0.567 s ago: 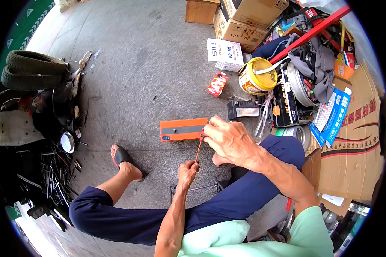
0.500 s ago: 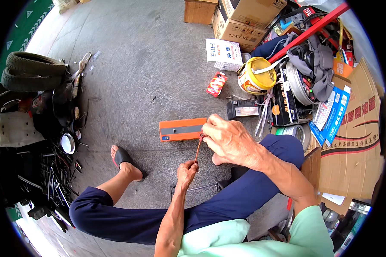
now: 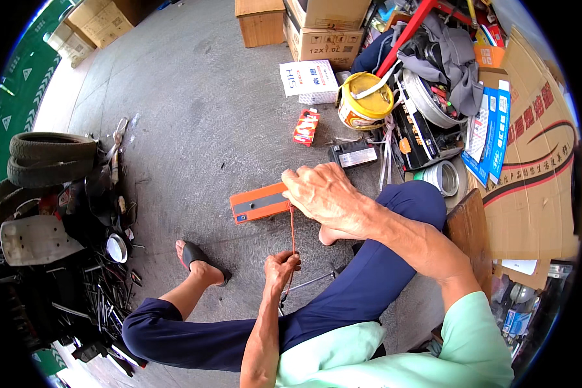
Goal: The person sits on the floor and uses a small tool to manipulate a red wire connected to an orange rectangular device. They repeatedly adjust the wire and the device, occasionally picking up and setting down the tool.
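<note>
My right hand [image 3: 330, 197] is closed over the right end of an orange box-shaped case [image 3: 262, 196] with a grey strip along its top. That end is hidden under the fingers. From beside them a thin red wire [image 3: 293, 229] runs taut down to my left hand [image 3: 279, 268]. The left fingertips pinch the wire, and a short tail of it hangs below them. The case is held above the concrete floor, between my sandalled left foot [image 3: 204, 264] and my right foot [image 3: 333, 235].
Right of me stand a yellow-lidded bucket [image 3: 366, 96], a black battery [image 3: 354, 155] and a large cardboard sheet [image 3: 530, 174]. A small red box [image 3: 306, 127] lies ahead. On the left are stacked tyres [image 3: 48, 158] and a heap of tools [image 3: 103, 307].
My left hand has moved down and away from the right hand, so a longer stretch of red wire shows. The case has tilted slightly, and the whole view has shifted.
</note>
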`<state>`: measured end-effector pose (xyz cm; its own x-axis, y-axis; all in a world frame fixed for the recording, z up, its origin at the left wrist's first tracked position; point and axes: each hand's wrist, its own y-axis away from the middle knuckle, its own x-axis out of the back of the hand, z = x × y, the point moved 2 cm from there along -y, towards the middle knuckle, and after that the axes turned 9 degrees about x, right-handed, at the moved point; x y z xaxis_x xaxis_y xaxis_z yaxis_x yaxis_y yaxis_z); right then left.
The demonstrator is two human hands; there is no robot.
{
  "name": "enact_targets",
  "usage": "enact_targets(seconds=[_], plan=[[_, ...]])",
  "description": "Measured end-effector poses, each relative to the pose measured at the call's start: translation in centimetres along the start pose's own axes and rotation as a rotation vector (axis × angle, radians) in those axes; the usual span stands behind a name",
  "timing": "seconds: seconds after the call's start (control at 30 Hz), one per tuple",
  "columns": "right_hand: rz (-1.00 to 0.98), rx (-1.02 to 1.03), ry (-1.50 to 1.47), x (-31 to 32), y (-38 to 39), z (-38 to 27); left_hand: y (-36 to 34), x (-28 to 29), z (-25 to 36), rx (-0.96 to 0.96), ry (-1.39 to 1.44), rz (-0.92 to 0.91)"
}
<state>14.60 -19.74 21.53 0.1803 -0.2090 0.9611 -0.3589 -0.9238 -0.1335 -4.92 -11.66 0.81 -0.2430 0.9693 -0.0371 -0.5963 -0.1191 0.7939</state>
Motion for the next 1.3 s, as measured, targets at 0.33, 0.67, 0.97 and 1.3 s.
enact_targets(seconds=[0.33, 0.67, 0.97, 1.3], plan=[[-0.129, -0.076, -0.103, 0.0, 0.2, -0.4, -0.9, 0.4, -1.4, -0.037, 0.023, 0.029], [-0.072, -0.001, -0.009, -0.7, -0.2, -0.5, -1.1, 0.8, -2.1, -0.097, -0.28, 0.213], [0.08, 0.015, -0.073, -1.0, 0.6, -0.6, 14.7, -3.3, 16.8, -0.428, -0.357, 0.01], [0.039, 0.053, -0.131, -1.1, -0.3, -1.0, 24.9, -7.1, 26.1, -1.19, -0.926, -0.715]])
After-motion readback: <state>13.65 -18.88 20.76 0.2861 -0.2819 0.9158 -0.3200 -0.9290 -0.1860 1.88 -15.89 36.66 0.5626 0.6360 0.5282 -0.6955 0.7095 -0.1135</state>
